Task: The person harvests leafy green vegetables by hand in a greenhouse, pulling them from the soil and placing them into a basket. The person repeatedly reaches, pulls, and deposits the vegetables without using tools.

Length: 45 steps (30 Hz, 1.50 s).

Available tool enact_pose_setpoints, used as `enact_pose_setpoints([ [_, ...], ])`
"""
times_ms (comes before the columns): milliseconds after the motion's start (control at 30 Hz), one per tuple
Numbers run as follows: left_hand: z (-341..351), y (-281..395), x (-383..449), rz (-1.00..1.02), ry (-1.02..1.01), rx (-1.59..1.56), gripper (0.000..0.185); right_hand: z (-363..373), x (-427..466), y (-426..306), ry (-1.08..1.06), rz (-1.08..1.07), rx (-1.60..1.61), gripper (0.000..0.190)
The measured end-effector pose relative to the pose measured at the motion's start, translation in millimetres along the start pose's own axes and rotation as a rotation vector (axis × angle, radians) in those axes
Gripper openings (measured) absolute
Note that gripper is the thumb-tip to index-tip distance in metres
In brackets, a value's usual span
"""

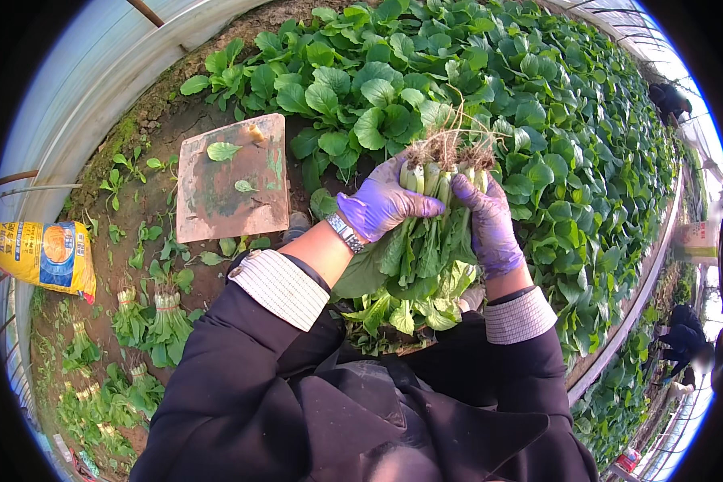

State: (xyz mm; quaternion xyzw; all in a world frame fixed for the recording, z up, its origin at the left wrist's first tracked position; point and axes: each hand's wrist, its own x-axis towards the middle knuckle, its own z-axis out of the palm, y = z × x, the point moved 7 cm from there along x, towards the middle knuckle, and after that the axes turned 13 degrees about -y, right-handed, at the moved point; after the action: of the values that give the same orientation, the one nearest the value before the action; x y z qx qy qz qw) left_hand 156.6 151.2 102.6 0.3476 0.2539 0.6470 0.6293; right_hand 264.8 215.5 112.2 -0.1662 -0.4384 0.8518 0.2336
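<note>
Both my hands wear purple disposable gloves smeared with soil. Between them is a bunch of leafy greens (422,241), roots up and leaves hanging down. My left hand (382,196) clasps the bunch from the left, its thumb lying across the pale stems. On the right side, my right hand (488,220) grips the stems with its thumb pressed near the root ends. Thin tangled roots (449,147) with soil on them stick up above both hands. Below the bunch, more loose leaves (403,316) show near my legs.
A dense bed of leafy greens (554,138) fills the ground ahead and right. On the left are a dirty square board (232,187), tied bundles of greens (169,325) and a yellow printed sack (42,256). Greenhouse film walls (90,90) curve around. Two people work far right.
</note>
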Motion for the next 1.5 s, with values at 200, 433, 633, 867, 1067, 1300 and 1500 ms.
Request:
enact_pose_setpoints([
  [200, -4, -5, -3, 0.082, 0.092, -0.008, 0.085, 17, -1, -6, -0.067, -0.023, -0.379, 0.063],
  [433, 34, -2, 1, 0.103, -0.068, -0.046, 0.098, 11, -18, -10, -0.17, -0.014, -0.069, 0.051],
  [633, 57, 8, 4, -0.009, -0.294, 0.092, 0.11, 19, -40, -22, -0.208, 0.02, -0.118, 0.055],
  [867, 15, 23, -5, -0.33, -0.117, 1.392, 0.117, 16, -33, 2, -0.067, -0.024, -0.308, 0.046],
  [1067, -33, 9, -13, -0.372, 0.159, 0.997, 0.108, 7, 13, 25, 0.008, -0.013, -0.08, 0.036],
  [1300, -70, 15, -26, 0.022, 0.49, 0.804, 0.121, 5, 61, 30, 0.138, -0.093, -0.048, 0.033],
  [1500, -51, 31, -37, -0.081, 0.296, 1.416, 0.141, 29, 80, 38, 0.184, -0.165, -0.135, 0.041],
])
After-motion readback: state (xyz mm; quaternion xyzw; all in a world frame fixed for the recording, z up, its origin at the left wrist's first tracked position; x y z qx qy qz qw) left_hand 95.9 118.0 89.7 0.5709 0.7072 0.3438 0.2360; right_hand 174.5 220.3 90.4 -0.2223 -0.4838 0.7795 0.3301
